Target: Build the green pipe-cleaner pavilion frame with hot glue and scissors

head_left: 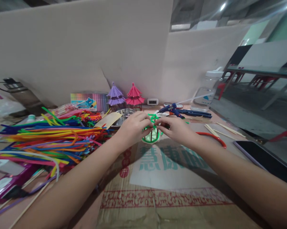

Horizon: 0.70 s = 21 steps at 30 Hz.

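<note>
A small pavilion model (151, 139) stands upright on the printed cardboard, with brown posts, a pale green base edged in bright green pipe cleaner, and an open green frame at the top. My left hand (135, 127) pinches its upper part from the left, thumb and fingertips close together. From the other side, my right hand (174, 128) has its fingers closed on the same green frame. The fingertips hide part of the frame, so the exact spot each one grips is hard to see.
Piles of coloured pipe cleaners (62, 136) lie at left. Behind stand a purple pavilion (116, 95), a pink pavilion (134, 95), and a metal bowl (125, 113). A blue glue gun (173, 109), pliers (196, 113), sticks (212, 131), a phone (265, 159) and a clear bottle (206, 92) are at right.
</note>
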Tool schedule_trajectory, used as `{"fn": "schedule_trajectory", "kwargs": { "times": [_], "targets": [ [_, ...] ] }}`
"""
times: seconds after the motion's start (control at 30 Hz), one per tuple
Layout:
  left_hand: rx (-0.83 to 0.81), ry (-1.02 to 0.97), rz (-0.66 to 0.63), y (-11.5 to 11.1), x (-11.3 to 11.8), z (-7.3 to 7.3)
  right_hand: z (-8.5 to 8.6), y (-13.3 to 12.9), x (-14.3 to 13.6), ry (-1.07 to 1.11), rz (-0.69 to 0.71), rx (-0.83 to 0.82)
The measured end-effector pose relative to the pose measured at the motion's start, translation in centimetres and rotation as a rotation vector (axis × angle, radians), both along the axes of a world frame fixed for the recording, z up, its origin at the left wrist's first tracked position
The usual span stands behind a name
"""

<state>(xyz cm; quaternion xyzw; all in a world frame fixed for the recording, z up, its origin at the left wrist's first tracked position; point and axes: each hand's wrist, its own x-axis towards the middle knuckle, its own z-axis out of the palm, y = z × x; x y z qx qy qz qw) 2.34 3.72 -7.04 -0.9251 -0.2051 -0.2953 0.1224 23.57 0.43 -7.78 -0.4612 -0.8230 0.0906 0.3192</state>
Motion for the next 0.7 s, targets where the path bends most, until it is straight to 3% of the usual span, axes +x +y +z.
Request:
{"fn": "schedule_trajectory", "kwargs": {
  "times": [0.17, 0.3, 0.53, 0.7],
  "targets": [
    [0.026, 0.001, -0.032, 0.1, 0.2, -0.3, -0.2, 0.2, 0.2, -0.01, 0.007, -0.001],
    [-0.048, -0.025, -0.058, 0.3, -0.1, 0.1, -0.2, 0.3, 0.2, -0.011, 0.004, -0.003],
    [-0.21, -0.132, 0.124, 0.5, -1.6, 2.0, -0.3, 0.3, 0.0, 0.04, 0.013, -0.049],
    [-0.234, -0.063, 0.079, 0.2, -1.7, 2.3, -0.4, 0.4, 0.0, 0.056, 0.007, -0.038]
  ]
}}
